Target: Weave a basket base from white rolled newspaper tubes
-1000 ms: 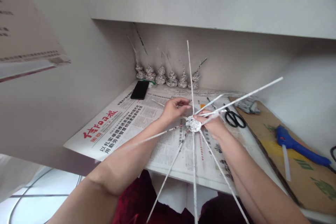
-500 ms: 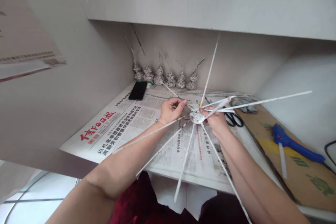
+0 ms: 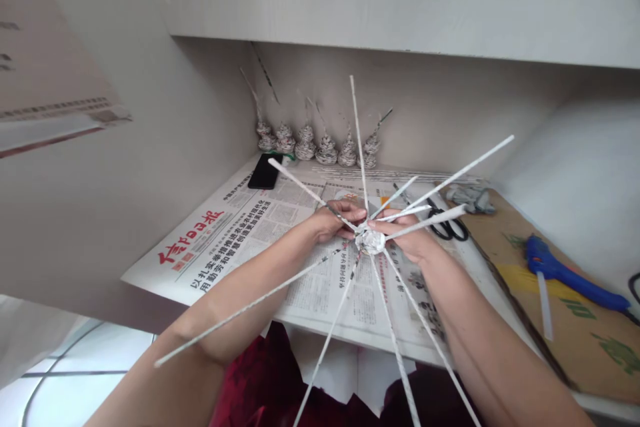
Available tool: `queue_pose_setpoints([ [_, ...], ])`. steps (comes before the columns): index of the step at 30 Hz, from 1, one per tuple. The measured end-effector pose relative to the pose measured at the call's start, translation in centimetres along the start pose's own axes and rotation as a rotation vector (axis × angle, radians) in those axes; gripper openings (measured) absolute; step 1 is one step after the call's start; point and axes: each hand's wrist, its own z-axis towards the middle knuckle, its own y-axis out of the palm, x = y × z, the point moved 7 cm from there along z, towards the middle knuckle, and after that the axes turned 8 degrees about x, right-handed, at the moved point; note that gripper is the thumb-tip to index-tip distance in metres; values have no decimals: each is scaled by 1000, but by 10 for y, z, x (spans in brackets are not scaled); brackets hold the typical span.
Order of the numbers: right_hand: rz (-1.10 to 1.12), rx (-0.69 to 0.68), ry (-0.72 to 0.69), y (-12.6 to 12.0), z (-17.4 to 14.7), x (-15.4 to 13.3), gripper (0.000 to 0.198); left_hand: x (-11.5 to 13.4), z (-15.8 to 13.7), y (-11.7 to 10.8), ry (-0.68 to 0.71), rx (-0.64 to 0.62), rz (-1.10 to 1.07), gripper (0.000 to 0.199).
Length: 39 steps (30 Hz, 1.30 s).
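Between my hands is a small woven paper piece (image 3: 371, 240), a round knot of white and grey strands with several long rolled-paper sticks radiating from it. My left hand (image 3: 340, 219) is closed at its left edge, thumb and fingers pinching where the sticks meet the weave. One paper stick (image 3: 313, 192) slants up and left across that hand. From the right, my right hand (image 3: 407, 235) grips the woven piece, with sticks crossing over its fingers. The fingers' undersides are hidden. Both hands are above the newspaper.
Newspaper (image 3: 260, 227) covers the tabletop. Several gourd-shaped woven paper figures (image 3: 327, 150) line the back wall, near a black phone (image 3: 265, 171). At right lie black-handled scissors (image 3: 450, 227), a crumpled grey bundle (image 3: 470, 200), and a blue glue gun (image 3: 575, 277) on cardboard (image 3: 590, 347).
The woven piece has turned, so its sticks point in different directions. My left hand has moved right and closer against it; my right hand still holds it.
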Motion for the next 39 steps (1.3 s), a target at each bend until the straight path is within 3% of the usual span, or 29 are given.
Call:
queue_pose_setpoints([
  [2,-32,10,3,-1,1,4,30,-3,2,1,5,-43,63,45],
  [9,-164,7,-71,0,0,8,23,0,6,3,234,-93,281,42],
  [15,-44,44,-17,0,1,6,32,5,2,5,229,-35,211,40],
  [22,229,68,51,-2,3,-2,34,12,3,-9,217,134,78,33],
  [25,202,19,31,-3,1,-4,36,11,6,-17,213,209,64,28],
  [29,130,-61,16,4,-2,0,39,6,7,-15,161,203,75,29],
  [35,71,179,-115,-1,4,3,38,3,7,-9,199,140,93,32],
  [39,149,242,-105,-1,6,7,40,1,11,-8,212,119,71,32],
])
